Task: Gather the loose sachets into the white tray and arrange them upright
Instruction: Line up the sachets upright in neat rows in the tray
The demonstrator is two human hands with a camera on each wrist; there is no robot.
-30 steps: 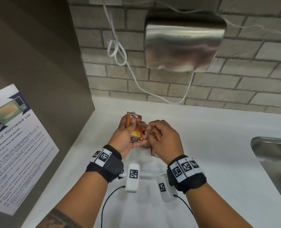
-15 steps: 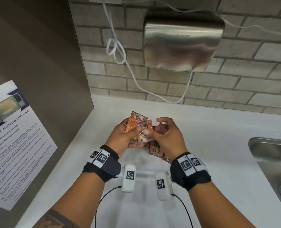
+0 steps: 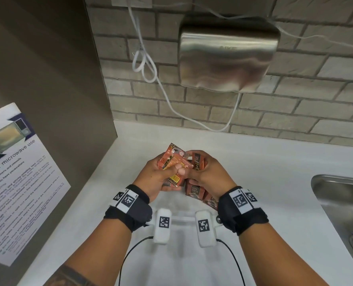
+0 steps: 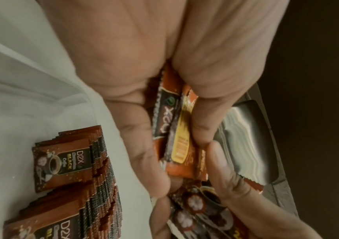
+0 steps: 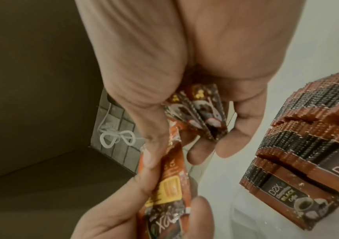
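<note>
My left hand (image 3: 176,169) grips a fanned bunch of orange-brown coffee sachets (image 3: 171,159) above the counter; the left wrist view shows its fingers curled round the sachets (image 4: 177,137). My right hand (image 3: 200,165) is right beside it, holding two sachets (image 5: 197,116) between palm and curled fingers, with its thumb (image 5: 150,155) pressed on the left hand's bunch. Below both hands, rows of sachets (image 3: 194,190) stand upright in the white tray (image 3: 181,218), and they also show in the wrist views (image 4: 62,161) (image 5: 299,161).
A steel sink (image 3: 340,203) lies at the right edge of the white counter (image 3: 264,172). A metal hand dryer (image 3: 227,54) and a looped white cable (image 3: 146,67) hang on the brick wall. A brown panel with a microwave notice (image 3: 16,178) closes off the left.
The right hand's fingers, spread at the left hand's bunch half a second ago, have curled round two sachets. Both hands stay over the tray, slightly farther from me.
</note>
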